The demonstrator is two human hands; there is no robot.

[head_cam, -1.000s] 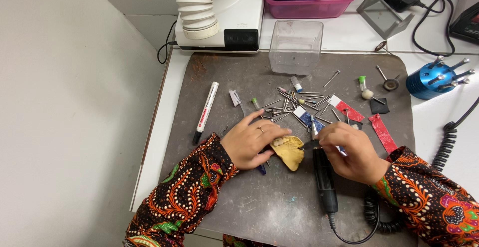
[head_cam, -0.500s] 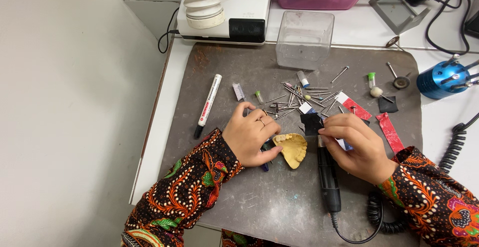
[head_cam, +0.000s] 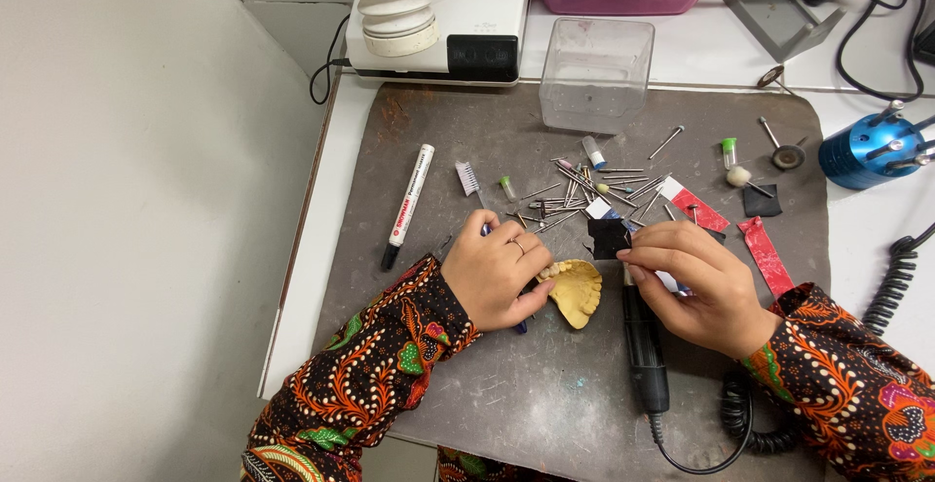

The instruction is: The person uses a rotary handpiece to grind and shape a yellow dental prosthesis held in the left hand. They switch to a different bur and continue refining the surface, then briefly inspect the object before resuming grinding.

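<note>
Grey mat [head_cam: 438, 151] spans under both your hands. One black handpiece [head_cam: 643, 346] lies just under your right hand [head_cam: 706, 292], cord trailing toward you. One yellow dental cast [head_cam: 577, 290] sits between your hands, touching your left hand [head_cam: 497, 273] at the fingertips. Left hand is curled, gripping a dark pen-like tool, mostly hidden. Right hand's fingers pinch one small black piece [head_cam: 609, 239] just above the cast. One white marker [head_cam: 408, 204] lies left of your left hand. Loose burs [head_cam: 584, 185] beyond both hands: too many to count.
</note>
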